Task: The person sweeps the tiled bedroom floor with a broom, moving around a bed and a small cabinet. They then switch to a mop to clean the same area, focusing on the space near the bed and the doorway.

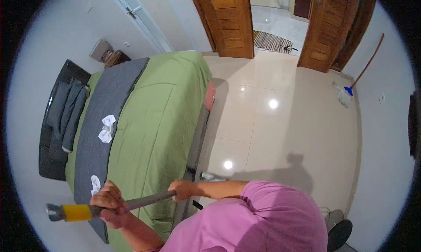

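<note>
My left hand (110, 204) grips a grey pole (148, 200) near its upper end, just behind a yellow band and a shiny grey tip. Lower on the same pole, my right hand (184, 189) is closed around it. The pole slants across the near side of a bed with a green bedspread (161, 110). Beyond my right hand the pole's other end is hidden. A grey runner (98, 114) lies across the bed, bearing a white folded towel (107, 128) and another white folded towel (95, 184) close to my left hand.
Dark pillows (70, 110) lean on a black headboard (47, 146). A whitish object (212, 177) lies on the tiled floor (263, 130) beside the bed. Wooden doors (232, 25) stand apart beyond. A mop (347, 91) leans on the right wall; a dark round object (340, 234) is lower right.
</note>
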{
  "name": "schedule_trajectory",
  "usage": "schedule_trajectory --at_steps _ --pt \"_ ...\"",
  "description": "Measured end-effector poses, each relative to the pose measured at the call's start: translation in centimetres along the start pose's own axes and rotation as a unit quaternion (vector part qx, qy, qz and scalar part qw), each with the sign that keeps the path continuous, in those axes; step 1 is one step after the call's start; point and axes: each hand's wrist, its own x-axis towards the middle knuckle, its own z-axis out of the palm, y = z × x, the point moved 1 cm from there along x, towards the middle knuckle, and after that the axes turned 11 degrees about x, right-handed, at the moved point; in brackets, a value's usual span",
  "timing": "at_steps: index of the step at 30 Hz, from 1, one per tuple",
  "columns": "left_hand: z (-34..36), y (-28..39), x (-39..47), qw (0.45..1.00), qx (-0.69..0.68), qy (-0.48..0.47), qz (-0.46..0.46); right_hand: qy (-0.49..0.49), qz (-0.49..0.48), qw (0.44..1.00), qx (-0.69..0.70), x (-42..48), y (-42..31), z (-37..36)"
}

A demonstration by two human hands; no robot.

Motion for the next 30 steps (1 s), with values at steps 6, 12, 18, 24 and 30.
schedule_trajectory --at_steps 6,12,18,24,30 --pt "0.2 -5.6 -4.9 0.988 -0.105 -0.091 -0.075 -0.005 0.174 0.979 -0.107 -3.0 7.9 -1.7" --pt "3.2 -10.4 -9.9 0.959 -0.226 -0.080 -0.148 0.320 0.265 0.884 -0.214 -9.1 6.5 -9.4" --pt "1.5 -11.2 -3.3 0.865 -0.443 0.017 -0.234 0.386 0.312 0.841 -0.215 -10.9 -2.9 -5.5" --pt "5.5 -14.1 -7.9 0.756 -0.482 -0.137 -0.421 0.351 0.439 0.825 -0.048 -16.4 -1.5 6.2" --pt "6.7 -8.1 -11.3 0.716 -0.502 -0.347 -0.338 0.509 0.417 0.737 -0.151 -19.0 1.6 10.8"
